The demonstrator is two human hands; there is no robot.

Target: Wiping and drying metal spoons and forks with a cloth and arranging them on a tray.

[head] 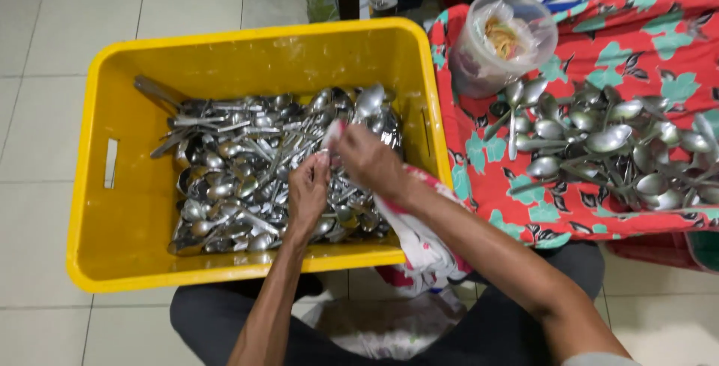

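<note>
A yellow plastic crate (120,209) holds a heap of several metal spoons and forks (240,171). Both my hands meet over the crate's right half. My left hand (308,192) grips a piece of cutlery, mostly hidden by the fingers. My right hand (368,160) pinches a white and red cloth (419,239) around the same piece; the cloth trails down over my forearm and the crate's front right rim. To the right, several spoons (607,145) lie spread on a red floral fabric (517,194).
A clear plastic tub (503,40) with a bag inside stands at the back of the floral fabric. The crate rests on a pale tiled floor (45,111). My dark-clad legs (210,328) are below the crate. Assorted containers sit along the top edge.
</note>
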